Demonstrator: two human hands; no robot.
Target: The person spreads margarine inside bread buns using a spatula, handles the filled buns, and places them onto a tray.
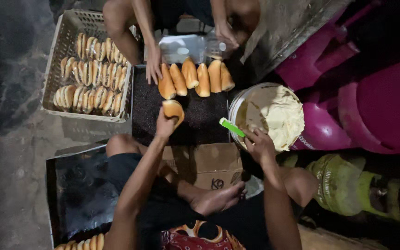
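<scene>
While the person sits on the floor with one bare foot (218, 198) tucked in front, the left hand (165, 126) is closed around a bread roll (173, 109) and holds it up over a dark tray (181, 115). The roll is in the air, just above the near part of the tray, and it does not touch the other rolls.

The right hand (258, 144) is closed on a tool with a green handle (231, 127). The handle sticks out to the left, over the edge of a big round bucket (237, 99). The bucket is full of pale yellow cream (274, 113), and it stands just to the right of the tray. I cannot see the end of the tool.

At the far side of the tray, six rolls lie in a row (195, 78), side by side and touching. Another person sits across from them. One of that person's hands (153, 67) rests on the first roll of the row, and the other hand (227, 34) is up near a clear plastic bag (186, 48).

To the left of the tray is a plastic basket (63, 34) full of split rolls, packed in rows. A flat cardboard piece (209, 164) lies under the person's legs. More rolls (82, 243) peek in at the bottom edge. Pink plastic chairs (371, 92) are on the right.
</scene>
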